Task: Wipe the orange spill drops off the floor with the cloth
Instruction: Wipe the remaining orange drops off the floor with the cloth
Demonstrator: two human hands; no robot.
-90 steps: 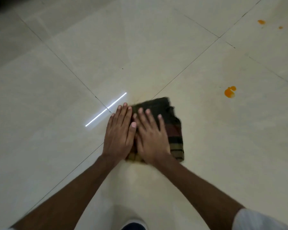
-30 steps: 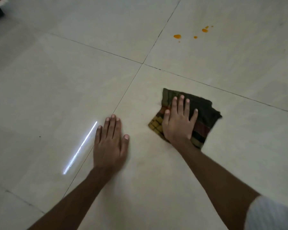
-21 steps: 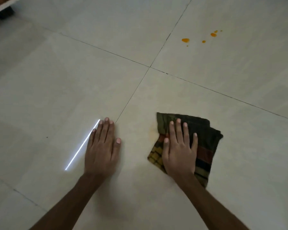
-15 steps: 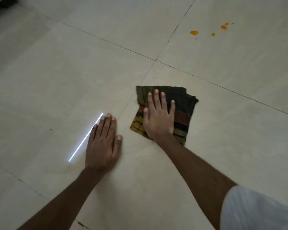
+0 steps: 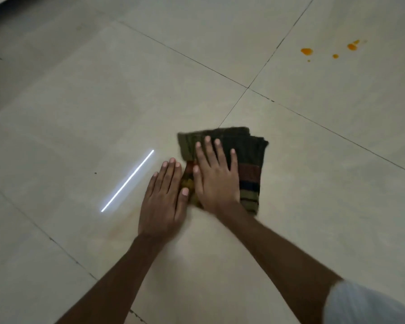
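A dark folded cloth (image 5: 248,155) with red, blue and yellow stripes lies flat on the pale tiled floor. My right hand (image 5: 215,176) presses down on its left half, palm flat and fingers spread. Just to the left, my left hand (image 5: 164,197) rests flat on the bare tile, its thumb touching the cloth's left edge. Several orange spill drops (image 5: 306,51) sit on the far tile at the upper right, well away from the cloth, with another drop (image 5: 351,46) further right.
Dark grout lines (image 5: 248,88) cross just beyond the cloth. A bright white streak of reflected light (image 5: 128,181) lies on the tile left of my left hand. A faint yellowish smear (image 5: 126,220) shows near my left wrist.
My right hand has slid the cloth leftward until it meets my left hand, which stayed planted on the tile. The orange blob seen three seconds ago beside the cloth is gone from view.
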